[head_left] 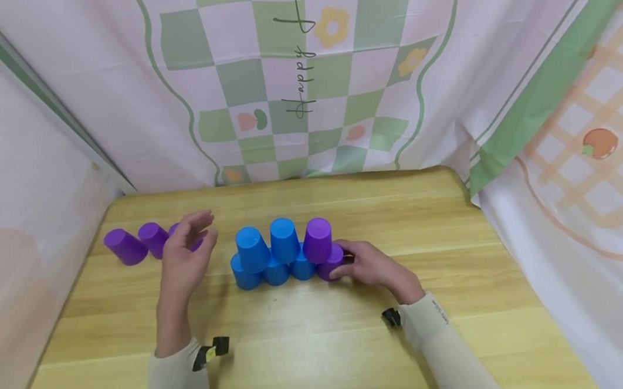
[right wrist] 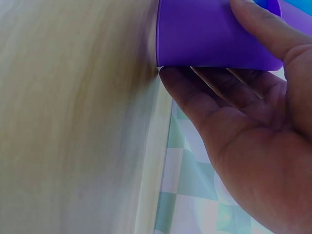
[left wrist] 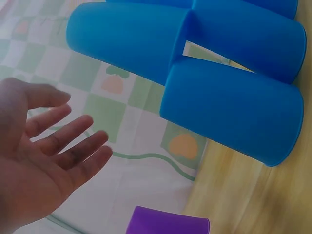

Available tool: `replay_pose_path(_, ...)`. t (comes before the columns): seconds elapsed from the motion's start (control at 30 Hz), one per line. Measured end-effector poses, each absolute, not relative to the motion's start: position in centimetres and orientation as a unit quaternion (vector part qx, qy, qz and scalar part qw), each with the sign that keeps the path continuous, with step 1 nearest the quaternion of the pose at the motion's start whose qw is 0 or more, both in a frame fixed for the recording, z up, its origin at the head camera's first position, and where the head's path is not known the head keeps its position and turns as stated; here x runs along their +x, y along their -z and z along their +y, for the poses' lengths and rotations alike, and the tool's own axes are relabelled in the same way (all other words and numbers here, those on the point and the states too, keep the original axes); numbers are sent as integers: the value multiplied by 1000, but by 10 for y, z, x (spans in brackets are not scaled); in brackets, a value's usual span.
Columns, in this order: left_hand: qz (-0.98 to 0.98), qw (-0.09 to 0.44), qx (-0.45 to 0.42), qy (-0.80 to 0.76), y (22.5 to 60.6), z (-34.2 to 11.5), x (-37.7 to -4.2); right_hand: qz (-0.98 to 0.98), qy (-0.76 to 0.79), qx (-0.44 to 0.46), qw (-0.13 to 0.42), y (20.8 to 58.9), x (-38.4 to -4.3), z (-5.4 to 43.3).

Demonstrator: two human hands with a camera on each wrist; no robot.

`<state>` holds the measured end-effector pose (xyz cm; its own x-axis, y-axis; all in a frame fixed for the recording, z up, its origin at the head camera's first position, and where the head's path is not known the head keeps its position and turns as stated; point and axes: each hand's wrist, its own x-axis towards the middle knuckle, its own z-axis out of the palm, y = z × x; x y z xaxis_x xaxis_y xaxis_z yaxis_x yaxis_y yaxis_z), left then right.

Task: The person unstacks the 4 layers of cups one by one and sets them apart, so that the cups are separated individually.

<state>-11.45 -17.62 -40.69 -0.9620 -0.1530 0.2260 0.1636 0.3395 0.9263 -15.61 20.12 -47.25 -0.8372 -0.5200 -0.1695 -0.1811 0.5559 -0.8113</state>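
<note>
Upside-down cups stand in two tiers mid-table. The bottom row has three blue cups (head_left: 246, 278) and, at its right end, a purple cup (head_left: 329, 267). Two blue cups (head_left: 252, 247) and another purple cup (head_left: 318, 240) sit above them, bridging the row. My right hand (head_left: 373, 267) holds the bottom purple cup, thumb on its near side and fingers (right wrist: 190, 92) along the other. My left hand (head_left: 187, 258) hovers left of the stack with nothing in it, fingers (left wrist: 80, 163) loosely extended and apart from the blue cups.
Three purple cups (head_left: 125, 247) stand upside down in a row at the left of the wooden table (head_left: 303, 347); my left hand partly covers the nearest one. A checked curtain (head_left: 306, 100) hangs behind the table's back edge, with more cloth at both sides.
</note>
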Motion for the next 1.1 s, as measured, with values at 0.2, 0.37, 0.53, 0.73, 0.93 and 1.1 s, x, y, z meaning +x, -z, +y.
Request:
replay_pose_path(0.2,-807,118,-64,575,406,-175,-114,856,430,-205,202,472,-157,201)
replay_pose_path(0.37,-802,95,-105,580,406,-173,-116,856,429,-206,202,473,-157,201)
replay_pose_path(0.53,-801,71,-137,578,407,-168,-117,858,427,-207,199,473,-157,201)
replay_pose_path(0.73,-818,30,-148,555,409,-163,-116,856,429,-207,199,472,-157,201)
replay_pose_path(0.93,-824,0,-143,547,409,-160,-115,858,428,-206,198,473,-157,200)
replay_pose_path(1.1,-833,-6,-135,537,409,-156,-115,859,425,-206,196,473,-156,201)
